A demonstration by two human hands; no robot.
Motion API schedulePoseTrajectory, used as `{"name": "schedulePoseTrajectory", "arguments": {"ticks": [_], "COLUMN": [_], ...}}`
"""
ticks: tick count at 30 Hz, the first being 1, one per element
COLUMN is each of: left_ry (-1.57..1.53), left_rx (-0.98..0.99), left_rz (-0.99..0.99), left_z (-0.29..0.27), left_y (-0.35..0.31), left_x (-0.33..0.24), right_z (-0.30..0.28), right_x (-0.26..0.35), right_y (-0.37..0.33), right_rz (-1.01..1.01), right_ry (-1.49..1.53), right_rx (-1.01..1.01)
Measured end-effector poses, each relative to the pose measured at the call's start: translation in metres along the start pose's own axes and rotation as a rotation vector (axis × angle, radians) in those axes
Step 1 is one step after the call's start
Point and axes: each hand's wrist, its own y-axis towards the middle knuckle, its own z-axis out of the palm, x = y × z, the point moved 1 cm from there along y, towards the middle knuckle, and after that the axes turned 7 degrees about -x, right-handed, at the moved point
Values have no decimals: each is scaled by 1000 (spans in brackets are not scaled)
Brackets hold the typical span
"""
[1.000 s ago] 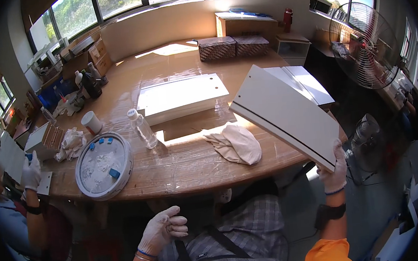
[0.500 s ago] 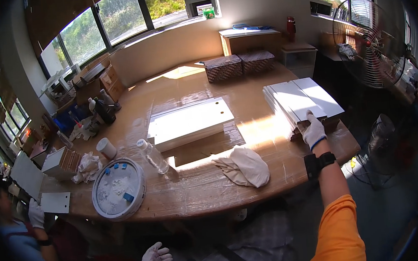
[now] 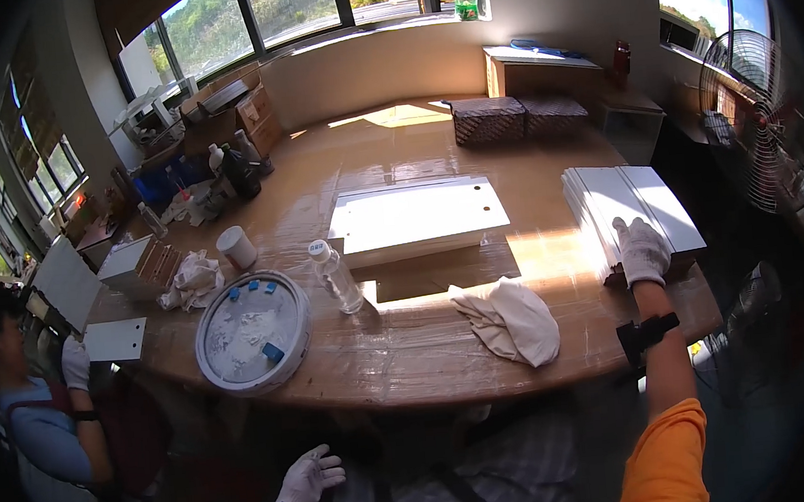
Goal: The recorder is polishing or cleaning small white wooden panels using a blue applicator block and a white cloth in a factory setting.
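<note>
Right hand (image 3: 646,251) has moved onto white panel stack (image 3: 631,195) at right, fingers loosely extended, gripping nothing; left hand (image 3: 309,479) near-left, half-curled, empty.

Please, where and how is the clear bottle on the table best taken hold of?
I would grip its body, below the white cap, with fingers wrapped around, coming from the right. The bottle stands on its base and is tall and narrow, so a sideways grip should suit it. The tub is close on its left; the cloth lies low and farther off.
</note>
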Motion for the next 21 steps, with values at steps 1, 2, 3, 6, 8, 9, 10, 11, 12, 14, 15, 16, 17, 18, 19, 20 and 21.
{"name": "schedulePoseTrajectory", "arguments": {"ticks": [1,2,3,6,8,9,10,11,12,14,15,16,17,18,19,20,21], "left_ry": [3,7,6,-25,-61,-46,-31,-44,-84,-132,-148,-128,-106,-116,-129,-140,-170], "left_rx": [19,31,38,29,32,21,10,-7,-3,8,3,-9,-15,-11,13,41,132], "left_rz": [4,11,4,12,12,24,36,29,25,42,49,68,83,83,69,47,53], "left_z": [0,2,2,-3,-3,-3,-3,0,-3,-11,-13,-13,-12,-13,-17,-19,-15], "left_y": [1,2,2,1,0,0,0,-2,-2,-4,-7,-12,-13,-12,-11,-10,-10], "left_x": [-1,-4,-5,-3,-2,-1,-1,-3,0,5,6,6,5,4,5,5,0], "right_z": [2,2,3,8,17,26,39,65,89,94,87,79,62,44,33,22,-2], "right_x": [19,44,72,167,219,234,250,258,261,262,259,254,246,237,220,197,181], "right_y": [-8,-14,-26,-68,-88,-89,-89,-83,-77,-78,-77,-76,-74,-71,-77,-85,-97], "right_rz": [-260,-506,-689,-1036,-1097,-1047,-993,-938,-889,-888,-936,-979,-982,-983,-1063,-1128,-1137], "right_ry": [109,141,339,386,187,149,110,65,23,48,-11,-73,-37,1,187,370,347], "right_rx": [-140,-240,-279,-109,53,190,325,372,420,336,283,228,156,86,-155,-392,-390]}}
